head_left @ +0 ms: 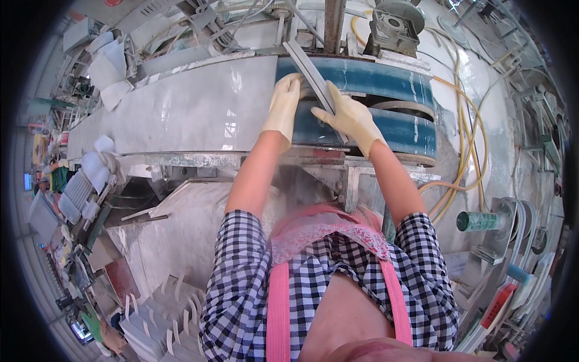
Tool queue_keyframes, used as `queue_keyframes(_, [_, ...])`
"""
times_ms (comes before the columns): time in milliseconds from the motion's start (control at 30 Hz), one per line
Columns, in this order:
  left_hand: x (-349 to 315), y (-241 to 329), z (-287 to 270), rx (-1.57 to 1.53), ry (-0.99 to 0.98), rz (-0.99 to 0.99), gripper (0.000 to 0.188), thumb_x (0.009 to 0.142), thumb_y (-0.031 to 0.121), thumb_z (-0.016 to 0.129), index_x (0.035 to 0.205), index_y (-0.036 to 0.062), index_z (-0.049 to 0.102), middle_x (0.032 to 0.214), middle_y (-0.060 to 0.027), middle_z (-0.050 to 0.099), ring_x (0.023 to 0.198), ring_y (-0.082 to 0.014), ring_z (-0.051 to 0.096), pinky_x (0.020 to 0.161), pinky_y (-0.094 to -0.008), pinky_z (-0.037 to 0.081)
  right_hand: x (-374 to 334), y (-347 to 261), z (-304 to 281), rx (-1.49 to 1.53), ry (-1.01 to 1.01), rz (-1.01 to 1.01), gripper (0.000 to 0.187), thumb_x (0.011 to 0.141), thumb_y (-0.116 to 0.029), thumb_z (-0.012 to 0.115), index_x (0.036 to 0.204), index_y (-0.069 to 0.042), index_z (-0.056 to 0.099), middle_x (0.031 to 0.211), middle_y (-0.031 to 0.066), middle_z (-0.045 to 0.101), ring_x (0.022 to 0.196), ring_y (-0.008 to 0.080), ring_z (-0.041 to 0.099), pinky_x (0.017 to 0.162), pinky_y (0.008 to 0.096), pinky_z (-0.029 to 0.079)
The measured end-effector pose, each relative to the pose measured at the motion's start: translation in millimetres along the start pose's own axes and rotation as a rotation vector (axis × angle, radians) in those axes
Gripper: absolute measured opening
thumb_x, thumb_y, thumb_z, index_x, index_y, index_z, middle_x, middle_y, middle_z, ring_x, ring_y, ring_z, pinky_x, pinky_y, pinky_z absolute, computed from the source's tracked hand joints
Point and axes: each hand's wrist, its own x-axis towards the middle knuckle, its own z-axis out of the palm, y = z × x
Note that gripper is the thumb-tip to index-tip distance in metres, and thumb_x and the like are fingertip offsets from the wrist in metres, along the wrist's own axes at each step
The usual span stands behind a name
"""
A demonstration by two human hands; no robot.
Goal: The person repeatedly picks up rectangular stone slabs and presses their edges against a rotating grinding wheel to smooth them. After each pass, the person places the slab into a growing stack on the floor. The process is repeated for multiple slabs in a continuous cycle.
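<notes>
Both hands wear cream rubber gloves and are over the conveyor. A narrow bundle of long, pale grey strips (310,72) lies slantwise between them, its upper end past the conveyor's far edge. My right hand (353,117) grips the bundle from the right, thumb and fingers apart around it. At its left side, my left hand (283,105) has curled fingers against the strips; the fingertips are partly hidden. Below them are the blue ribbed conveyor belts (386,78), which look wet. Left of my left hand stretches a smooth, pale grey flat surface (175,105).
A dusty motor (393,30) sits beyond the belts. Yellow hoses (470,145) loop at the right, above a green cylinder (476,221) on a machine. White stacked pieces (81,187) stand at the left. Low left, several pale slabs (160,323) have straps between them.
</notes>
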Motion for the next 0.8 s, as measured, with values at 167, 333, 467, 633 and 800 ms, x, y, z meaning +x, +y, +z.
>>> queue_keyframes(167, [3,-30,-32,1.308,0.023,-0.159,0.075,0.082,0.046,0.076,0.14,0.0056,0.051,0.142,-0.0168,0.053,0.135,-0.0365,0.046,0.111,-0.055,0.035,-1,-9,-1,-0.03,-0.099,0.154,0.071,0.092,-0.036,0.06,0.152,-0.006,0.035,0.106,0.0252,0.071,0.098,0.043,0.069,0.087,0.0508,0.054])
queue_keyframes(333, [33,-14,-42,1.224,-0.101,-0.405,0.084,0.078,0.048,0.08,0.14,0.0024,0.048,0.141,-0.021,0.048,0.13,-0.0436,0.044,0.108,-0.0558,0.036,-6,7,-6,0.01,0.024,0.111,0.066,0.092,-0.035,0.061,0.148,-0.008,0.04,0.106,0.0261,0.071,0.095,0.0437,0.069,0.085,0.0517,0.054])
queue_keyframes(467, [53,-22,-27,1.301,-0.127,-0.498,0.068,0.086,0.035,0.07,0.141,0.0028,0.048,0.142,-0.0248,0.048,0.13,-0.0464,0.048,0.104,-0.0525,0.045,-9,8,-3,0.045,0.024,0.128,0.067,0.092,-0.035,0.061,0.148,-0.007,0.039,0.111,0.026,0.07,0.096,0.0439,0.068,0.085,0.0518,0.053])
queue_keyframes(633, [61,-39,-39,0.939,0.152,-0.569,0.049,0.085,0.014,0.069,0.131,0.0011,0.058,0.126,-0.0255,0.063,0.118,-0.0419,0.06,0.1,-0.0517,0.049,-3,7,6,0.057,0.151,-0.016,0.06,0.093,-0.037,0.061,0.142,-0.005,0.045,0.106,0.026,0.07,0.095,0.0448,0.068,0.082,0.0521,0.054])
queue_keyframes(800, [72,3,-81,0.741,-0.363,0.119,0.025,0.088,0.012,0.055,0.098,-0.0039,0.071,0.093,-0.0249,0.073,0.082,-0.037,0.073,0.073,-0.0445,0.058,8,42,-9,0.0,0.134,0.017,0.063,0.098,-0.045,0.055,0.14,0.001,0.047,0.105,0.0284,0.069,0.091,0.0443,0.068,0.079,0.0503,0.054])
